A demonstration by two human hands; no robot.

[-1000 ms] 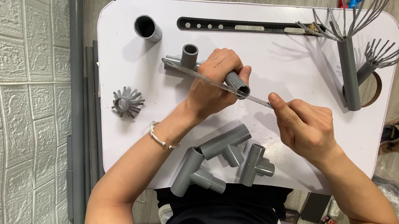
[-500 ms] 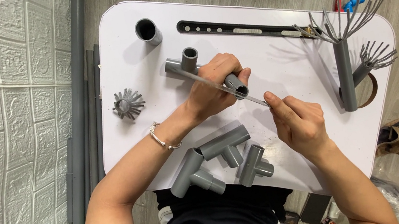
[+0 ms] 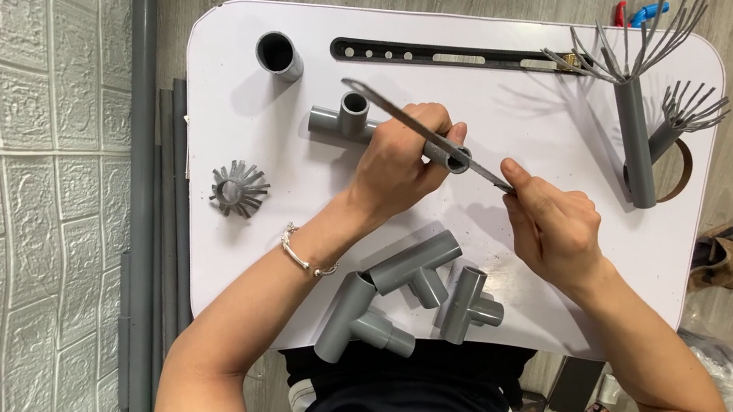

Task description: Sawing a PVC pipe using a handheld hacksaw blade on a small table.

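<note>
My left hand (image 3: 404, 161) grips a grey plastic tee pipe fitting (image 3: 341, 122) and presses it to the white table (image 3: 529, 239). One open end of the fitting pokes out by my fingers. My right hand (image 3: 554, 225) pinches the near end of a thin metal blade (image 3: 407, 121), like a hacksaw blade. The blade runs diagonally up-left across the fitting, just over my left knuckles.
Several grey pipe fittings (image 3: 405, 293) lie at the table's near edge. A short grey pipe stub (image 3: 279, 55) stands at the back left, a splayed grey piece (image 3: 238, 189) at the left. A black perforated bar (image 3: 450, 53) and a pipe with fanned strips (image 3: 635, 134) sit at the back right.
The blade has slid up and to the left across the fitting as my right hand moved closer to my left hand. The left hand keeps its grip.
</note>
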